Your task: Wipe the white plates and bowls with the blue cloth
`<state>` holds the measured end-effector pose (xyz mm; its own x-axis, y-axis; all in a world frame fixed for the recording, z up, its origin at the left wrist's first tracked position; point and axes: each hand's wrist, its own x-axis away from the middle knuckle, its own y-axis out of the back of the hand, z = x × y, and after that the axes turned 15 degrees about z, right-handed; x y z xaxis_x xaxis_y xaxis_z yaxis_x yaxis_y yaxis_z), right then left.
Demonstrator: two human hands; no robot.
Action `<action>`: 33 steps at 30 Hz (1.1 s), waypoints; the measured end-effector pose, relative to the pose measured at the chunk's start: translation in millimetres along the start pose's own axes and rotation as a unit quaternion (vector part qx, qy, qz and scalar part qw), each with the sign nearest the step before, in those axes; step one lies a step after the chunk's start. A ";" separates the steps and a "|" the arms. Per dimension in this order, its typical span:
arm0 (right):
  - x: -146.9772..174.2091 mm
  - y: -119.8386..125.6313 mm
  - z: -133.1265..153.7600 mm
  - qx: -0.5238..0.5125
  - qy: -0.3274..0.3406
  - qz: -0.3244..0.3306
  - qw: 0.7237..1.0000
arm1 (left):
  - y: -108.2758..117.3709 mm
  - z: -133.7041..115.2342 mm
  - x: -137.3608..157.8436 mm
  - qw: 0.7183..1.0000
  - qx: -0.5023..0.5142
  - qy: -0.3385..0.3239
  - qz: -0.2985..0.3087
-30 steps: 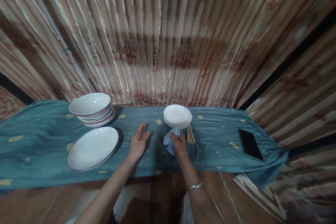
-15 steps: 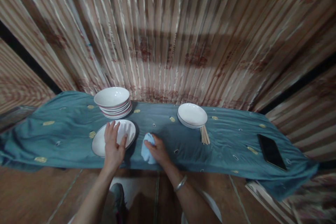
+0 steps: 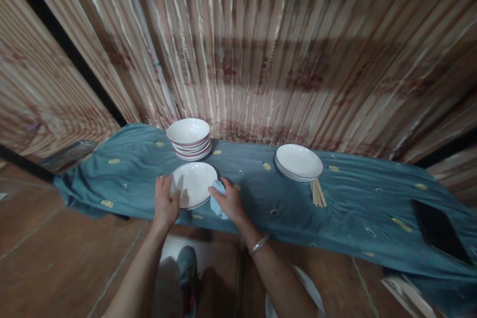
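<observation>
In front of me on the cloth-covered table is a white plate (image 3: 197,184) with a dark rim line. My left hand (image 3: 166,203) is at its left edge, the thumb by the inner side and the fingers around the rim. A light blue cloth (image 3: 217,200) is bunched in my right hand (image 3: 229,200), which has a silver bangle at the wrist. Cloth and thumb meet the plate's right edge. Behind the plate stands a stack of white bowls (image 3: 189,131) with reddish rims.
To the right is a stack of white plates (image 3: 299,160), with several wooden chopsticks (image 3: 318,194) beside it. A black phone or tablet (image 3: 439,231) lies at the table's right end. A pleated curtain (image 3: 253,59) hangs behind the green tablecloth (image 3: 257,198).
My left hand has gone from over the plate to its left edge. The right hand has brought the cloth against the plate's right rim. The view has turned left.
</observation>
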<state>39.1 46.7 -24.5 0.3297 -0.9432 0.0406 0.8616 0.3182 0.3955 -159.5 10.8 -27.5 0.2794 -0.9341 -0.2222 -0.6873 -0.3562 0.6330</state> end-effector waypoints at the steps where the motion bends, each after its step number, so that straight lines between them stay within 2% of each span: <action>1: -1.7 -2.4 0.1 0.000 -0.004 -0.003 1.000 | -1.2 5.1 0.0 1.000 0.013 -0.003 0.000; 5: -5.5 -7.1 2.3 0.007 -0.015 -0.003 1.000 | -9.1 14.4 2.2 0.999 0.048 0.006 0.002; 12: -2.5 -4.2 10.7 0.075 -0.006 0.002 0.997 | -13.8 11.2 5.8 0.994 0.104 -0.011 -0.002; 16: -0.3 -2.1 16.5 0.072 -0.006 -0.004 0.997 | -13.2 7.7 7.0 0.994 0.109 -0.005 -0.005; 22: 4.4 5.0 21.6 0.051 -0.011 -0.035 0.998 | -11.2 -11.2 18.3 0.993 0.114 -0.024 -0.016; 27: 15.2 21.0 7.2 0.001 0.020 -0.067 0.998 | -10.2 -36.4 30.9 0.992 0.107 -0.048 -0.038; 30: 24.6 39.1 -9.0 -0.053 0.023 -0.096 0.994 | -17.6 -53.1 33.8 0.979 0.202 -0.027 -0.017; 33: 35.3 61.1 -23.0 -0.091 0.004 -0.120 0.989 | -30.2 -73.9 36.9 0.939 0.343 0.013 0.021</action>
<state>112.3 35.1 -20.0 0.1089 -0.9931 -0.0423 0.9705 0.0971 0.2207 -79.0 -11.1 0.0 0.2527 -0.9498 -0.1842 -0.9657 -0.2595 0.0131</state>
